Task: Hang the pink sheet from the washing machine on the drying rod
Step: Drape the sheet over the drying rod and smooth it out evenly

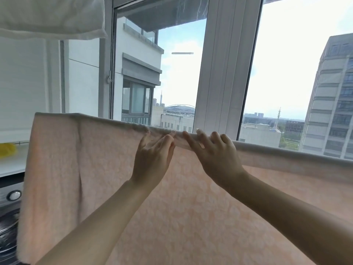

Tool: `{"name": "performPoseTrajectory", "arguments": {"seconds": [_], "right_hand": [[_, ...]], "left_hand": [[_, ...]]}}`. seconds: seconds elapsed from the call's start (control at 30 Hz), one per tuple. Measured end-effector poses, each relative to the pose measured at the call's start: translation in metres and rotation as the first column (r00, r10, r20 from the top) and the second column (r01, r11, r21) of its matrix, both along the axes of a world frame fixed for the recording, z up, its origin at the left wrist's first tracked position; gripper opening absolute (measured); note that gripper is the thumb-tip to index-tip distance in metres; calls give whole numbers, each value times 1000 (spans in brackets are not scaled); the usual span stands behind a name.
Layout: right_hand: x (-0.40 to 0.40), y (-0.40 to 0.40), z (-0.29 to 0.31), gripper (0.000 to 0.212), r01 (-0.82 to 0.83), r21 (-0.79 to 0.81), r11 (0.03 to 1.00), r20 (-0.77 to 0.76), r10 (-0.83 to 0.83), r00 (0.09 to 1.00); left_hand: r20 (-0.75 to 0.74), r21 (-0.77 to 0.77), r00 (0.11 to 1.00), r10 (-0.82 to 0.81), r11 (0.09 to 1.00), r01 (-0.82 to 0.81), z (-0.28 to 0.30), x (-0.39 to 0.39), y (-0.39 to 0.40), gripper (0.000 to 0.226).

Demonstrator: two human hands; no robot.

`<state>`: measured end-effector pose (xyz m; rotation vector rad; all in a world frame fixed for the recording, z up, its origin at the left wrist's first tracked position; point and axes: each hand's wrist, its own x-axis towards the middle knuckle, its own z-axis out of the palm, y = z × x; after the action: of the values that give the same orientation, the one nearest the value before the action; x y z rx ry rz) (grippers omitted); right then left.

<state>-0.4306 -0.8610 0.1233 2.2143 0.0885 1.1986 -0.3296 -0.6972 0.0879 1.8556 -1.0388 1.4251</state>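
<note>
The pink sheet [91, 169] hangs folded over a horizontal drying rod that is hidden under its top fold, running from the upper left down to the right edge. It drapes down and fills the lower view. My left hand [152, 159] rests against the sheet just below the fold, fingers pointing up and close together. My right hand [215, 153] lies over the fold beside it, fingers curled onto the fabric. The two hands nearly touch at the fingertips. The washing machine [9, 211] shows at the lower left, partly covered by the sheet.
A white cloth [51, 18] hangs overhead at the top left. Large windows with white frames [223, 69] stand right behind the sheet. A white counter with a yellow object [6, 150] sits at the left, above the washing machine.
</note>
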Motion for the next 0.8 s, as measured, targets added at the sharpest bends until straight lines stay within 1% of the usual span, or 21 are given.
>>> {"name": "performPoseTrajectory", "arguments": {"seconds": [0.07, 0.17, 0.2, 0.27, 0.33, 0.4, 0.47, 0.53, 0.6, 0.63, 0.67, 0.7, 0.73, 0.8], "right_hand": [[-3, -3, 0, 82, -10, -3, 1000, -3, 10, 1000], [-6, -6, 0, 83, -24, -18, 1000, 12, 24, 1000], [-6, -7, 0, 82, -27, -21, 999, 16, 27, 1000], [-5, -8, -1, 81, -39, -24, 999, 18, 39, 999], [-4, -8, -3, 81, -46, -24, 999, 23, 46, 999], [-2, -9, -3, 81, -54, -18, 998, 28, 54, 998], [0, -12, -1, 82, -70, -25, 997, 31, 71, 997], [-1, -16, -1, 81, -79, -45, 996, 43, 81, 996], [-3, -20, -2, 80, -73, -55, 996, 57, 76, 995], [-3, -21, -2, 79, -70, -56, 996, 60, 73, 996], [-2, -22, -3, 79, -66, -55, 996, 57, 70, 996], [-1, -22, -4, 77, -65, -50, 997, 50, 68, 996], [1, -22, -5, 75, -66, -43, 997, 46, 68, 997], [6, -19, -6, 68, -78, -29, 997, 45, 80, 996]], "left_hand": [[-29, 21, 999, -17, 1000, 18, 5, 9, 7, 8], [-185, 79, 982, -19, 996, 34, 21, 23, 20, 29], [-240, 94, 971, -24, 994, 48, 28, 27, 23, 31], [-282, 140, 959, -35, 987, 77, 38, 33, 26, 27], [-267, 175, 963, -42, 980, 91, 42, 38, 28, 20], [-226, 157, 974, -33, 985, 70, 45, 42, 28, 11], [-150, 119, 988, -33, 992, 52, 46, 43, 29, 4], [-30, 111, 997, -70, 991, 73, 42, 42, 32, 4], [46, 225, 990, -130, 967, 116, 31, 41, 37, 12], [34, 306, 987, -155, 942, 138, 25, 42, 39, 18], [3, 362, 986, -164, 919, 152, 20, 45, 41, 19], [-26, 385, 988, -151, 911, 149, 17, 48, 42, 14], [-45, 382, 991, -125, 914, 133, 15, 52, 41, 8], [-56, 329, 996, -66, 941, 81, 16, 54, 38, 8]]}}
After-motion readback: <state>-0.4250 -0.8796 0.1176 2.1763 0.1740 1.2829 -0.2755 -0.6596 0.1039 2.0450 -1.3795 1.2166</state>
